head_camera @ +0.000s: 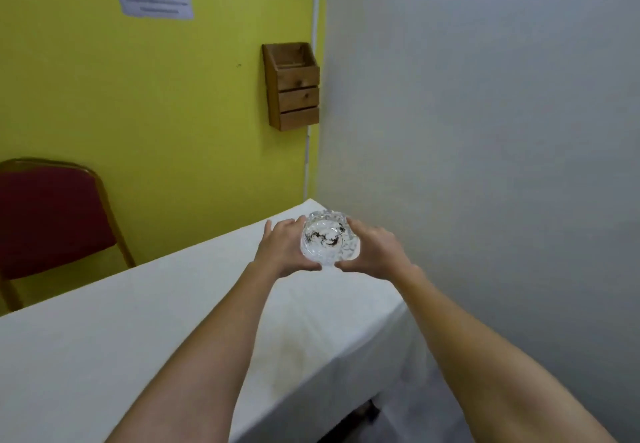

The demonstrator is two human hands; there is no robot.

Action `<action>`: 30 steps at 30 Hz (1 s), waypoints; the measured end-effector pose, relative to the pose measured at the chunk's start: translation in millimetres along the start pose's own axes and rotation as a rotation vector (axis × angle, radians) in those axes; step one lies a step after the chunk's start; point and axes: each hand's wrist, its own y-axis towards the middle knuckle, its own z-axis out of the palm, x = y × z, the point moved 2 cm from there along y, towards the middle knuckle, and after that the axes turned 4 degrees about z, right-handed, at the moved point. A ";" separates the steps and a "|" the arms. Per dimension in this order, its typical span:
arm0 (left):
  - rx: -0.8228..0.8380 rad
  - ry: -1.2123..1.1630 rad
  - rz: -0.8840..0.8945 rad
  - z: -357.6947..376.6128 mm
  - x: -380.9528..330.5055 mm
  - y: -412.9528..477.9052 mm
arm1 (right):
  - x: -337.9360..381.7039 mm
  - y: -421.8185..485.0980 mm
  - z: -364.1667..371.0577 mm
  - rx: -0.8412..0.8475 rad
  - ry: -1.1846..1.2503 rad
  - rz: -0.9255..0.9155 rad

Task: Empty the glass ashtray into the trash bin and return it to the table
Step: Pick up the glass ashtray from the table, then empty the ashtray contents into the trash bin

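Grip: we hold the glass ashtray (329,239) between both hands, the left hand (284,248) cupped against its left side and the right hand (372,249) against its right side, fingers wrapped round the cut-glass wall and thumbs meeting under its near edge. Dark ash specks lie in its bowl. It sits over the far right corner of the table (138,332); we cannot tell whether its base touches the cloth or is lifted just clear.

Items, listed left to right, each placed against the ashtray:

1. Chair (48,221), red padded back in a gold-coloured frame, well to the left of the ashtray, behind the table's far edge.
2. Paper notice (155,3), far above and to the left, on the yellow wall; print too blurred to read.
3. Table, white cloth, beneath and to the near left of the ashtray; a faint yellowish stain on the cloth nearer us.
4. Wooden wall box (292,88), slatted front, above the ashtray and slightly left.
5. White cable duct (315,20), directly above, in the wall corner.
6. Grey wall (485,131), to the right.
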 end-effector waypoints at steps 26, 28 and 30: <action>0.282 -0.131 0.718 235.5 -409.9 101.5 | -358.9 -236.3 -102.6 -0.469 0.653 0.960; 0.308 -0.157 0.748 249.6 -422.6 108.2 | -380.8 -240.0 -94.8 -0.625 0.795 1.009; 0.341 -0.169 0.787 261.9 -434.8 118.6 | -402.8 -240.6 -86.2 -0.742 0.958 1.092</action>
